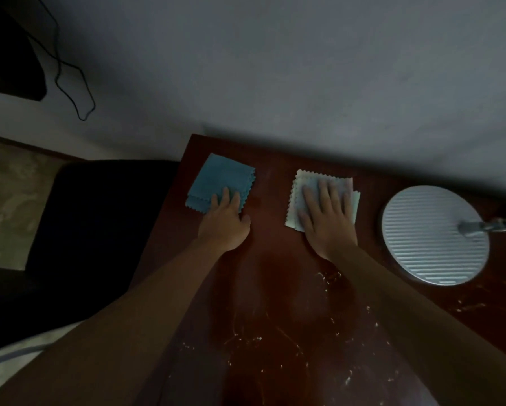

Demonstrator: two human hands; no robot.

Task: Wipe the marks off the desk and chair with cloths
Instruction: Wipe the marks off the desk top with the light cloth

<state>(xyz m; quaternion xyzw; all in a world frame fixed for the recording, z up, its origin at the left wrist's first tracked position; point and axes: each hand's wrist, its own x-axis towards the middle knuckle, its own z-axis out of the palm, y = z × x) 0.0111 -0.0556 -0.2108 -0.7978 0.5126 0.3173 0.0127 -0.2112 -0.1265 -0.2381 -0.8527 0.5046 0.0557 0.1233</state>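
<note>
Blue cloth (216, 181), folded, zigzag-edged, lying flat near the far left corner of the dark reddish-brown surface (275, 230). Left hand (226, 222) resting on its near right corner, fingers laid straight over the fabric, thumb off the cloth on the bare wood; grip open, nothing pinched. Pale cloth (300, 186), folded too, greenish-white with the same zigzag edge, lying to the right of the blue one and apart from it, a strip of bare wood between. Right hand (329, 215) spread flat on top of the pale cloth, fingers straight and splayed, palm pressing down; grip likewise open, covering most of the fabric. White marks (330, 276), scattered specks and streaks, across the near part of the surface, between and under the forearms, more of them off to the near right. Round ribbed silver lamp base (421, 230) standing on the right side of the surface, just beside the pale cloth but not touching it, a metal stem rising from its right part. Dark chair seat (99, 218) to the left of the surface, close against its left edge. Black cable (70, 71) hanging looped on the wall at far left.
</note>
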